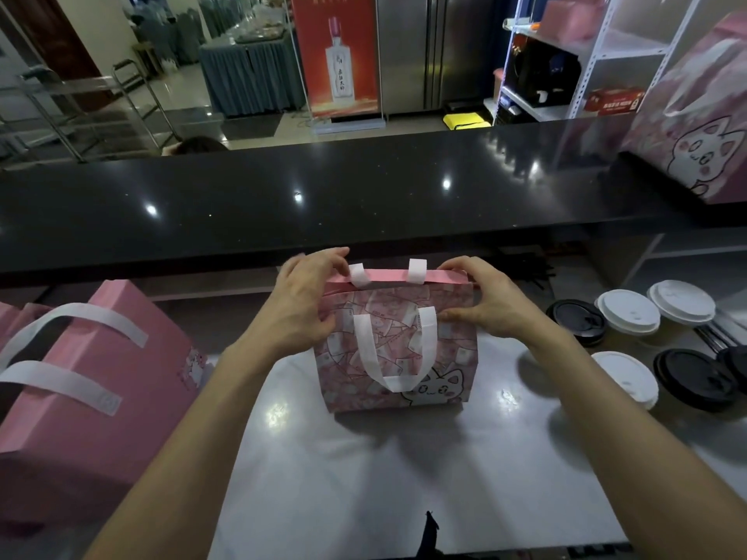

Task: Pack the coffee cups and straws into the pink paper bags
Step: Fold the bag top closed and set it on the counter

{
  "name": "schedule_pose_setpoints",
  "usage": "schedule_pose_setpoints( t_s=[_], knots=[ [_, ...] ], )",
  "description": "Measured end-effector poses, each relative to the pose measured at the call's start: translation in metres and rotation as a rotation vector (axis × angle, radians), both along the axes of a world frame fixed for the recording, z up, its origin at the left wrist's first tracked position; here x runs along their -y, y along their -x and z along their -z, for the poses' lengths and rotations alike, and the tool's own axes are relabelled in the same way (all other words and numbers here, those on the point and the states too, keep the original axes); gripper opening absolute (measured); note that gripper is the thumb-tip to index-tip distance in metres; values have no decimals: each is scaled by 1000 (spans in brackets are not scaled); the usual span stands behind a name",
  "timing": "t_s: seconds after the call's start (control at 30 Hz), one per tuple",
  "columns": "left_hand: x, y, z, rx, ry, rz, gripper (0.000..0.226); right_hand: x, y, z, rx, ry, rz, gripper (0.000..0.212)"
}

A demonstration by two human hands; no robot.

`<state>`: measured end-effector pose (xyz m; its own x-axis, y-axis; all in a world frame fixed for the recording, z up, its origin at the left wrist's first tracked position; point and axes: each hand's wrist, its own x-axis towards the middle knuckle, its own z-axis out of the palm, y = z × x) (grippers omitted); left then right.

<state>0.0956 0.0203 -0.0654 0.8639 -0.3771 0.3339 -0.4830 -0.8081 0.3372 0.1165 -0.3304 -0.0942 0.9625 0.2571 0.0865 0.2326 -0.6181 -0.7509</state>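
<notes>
A pink paper bag [355,381] with a cat print and white handles stands upright on the grey worktop [404,478], straight ahead of me. My left hand [305,305] grips its top left corner and my right hand [485,301] grips its top right corner, pinching the top edges together. Its inside is hidden. Several lidded coffee cups stand at the right: white-lidded ones [628,315] and black-lidded ones [693,377]. Dark straws [537,272] lie behind them under the counter ledge.
A larger pink bag [97,381] with white handles stands at the left. Another pink cat bag [695,127] sits on the raised black counter [323,196] at the far right. Behind the counter are shelves [566,66] and a red banner [335,54].
</notes>
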Motion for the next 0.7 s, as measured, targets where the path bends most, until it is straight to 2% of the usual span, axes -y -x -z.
schedule_pose_setpoints(
  t_s=[0.07, 0.13, 0.23, 0.5, 0.6, 0.7],
  knots=[
    [1, -3, -2, 93, -143, 47, 53, 0, 0, 0, 3, 5, 2, 68],
    [1, -4, -5, 84, -156, 59, 37, 0, -1, 0, 6, 23, 0, 68],
    [0, -2, -8, 86, -143, 72, 33, 0, -3, 1, 12, 35, 1, 68],
    [2, -2, -13, 160, -262, 76, 80, -3, -3, 0, 4, 16, 16, 71],
    [2, -3, -8, 178, -219, 84, 91, -3, -3, 1, 4, 44, 1, 79],
    [4, -4, -4, 119, -123, 69, 110, -4, -1, 3, 32, 75, 0, 73]
  ],
)
